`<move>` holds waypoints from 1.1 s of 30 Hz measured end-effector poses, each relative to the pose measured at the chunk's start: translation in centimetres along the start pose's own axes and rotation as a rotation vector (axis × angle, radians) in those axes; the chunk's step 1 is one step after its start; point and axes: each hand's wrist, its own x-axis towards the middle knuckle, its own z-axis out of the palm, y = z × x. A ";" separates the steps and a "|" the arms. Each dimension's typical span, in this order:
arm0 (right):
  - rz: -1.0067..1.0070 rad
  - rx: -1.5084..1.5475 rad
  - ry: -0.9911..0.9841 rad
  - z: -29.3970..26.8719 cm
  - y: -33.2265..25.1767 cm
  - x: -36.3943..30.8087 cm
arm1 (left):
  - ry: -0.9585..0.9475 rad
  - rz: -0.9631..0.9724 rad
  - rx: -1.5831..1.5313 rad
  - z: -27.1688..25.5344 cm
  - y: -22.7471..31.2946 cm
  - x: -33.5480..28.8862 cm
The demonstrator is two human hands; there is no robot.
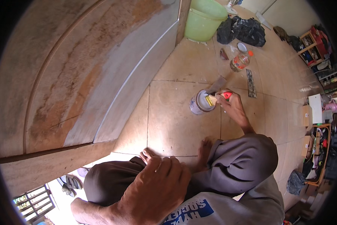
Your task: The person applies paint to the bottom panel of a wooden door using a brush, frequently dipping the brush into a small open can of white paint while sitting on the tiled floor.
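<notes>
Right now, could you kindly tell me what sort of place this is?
Probably a room in a home, doubling as a painting spot: a paintbrush at an open paint can on the tiled floor, a wooden panel partly coated grey, and a cluttered wooden shelf at the right.

Along the bottom edge, right of centre, a light grey fabric shirt (pixel 232 214) carries a blue rectangular print (pixel 205 207) with white capital lettering. Loose, dark grey-brown cloth trousers (pixel 243 159) crease softly across the lower frame. Bare feet (pixel 203 153) show at lower centre.
</notes>
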 end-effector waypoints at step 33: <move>-0.068 0.217 0.238 -3.9 -3.9 -3.3 | -0.058 0.026 -0.154 -1.7 -1.0 0.9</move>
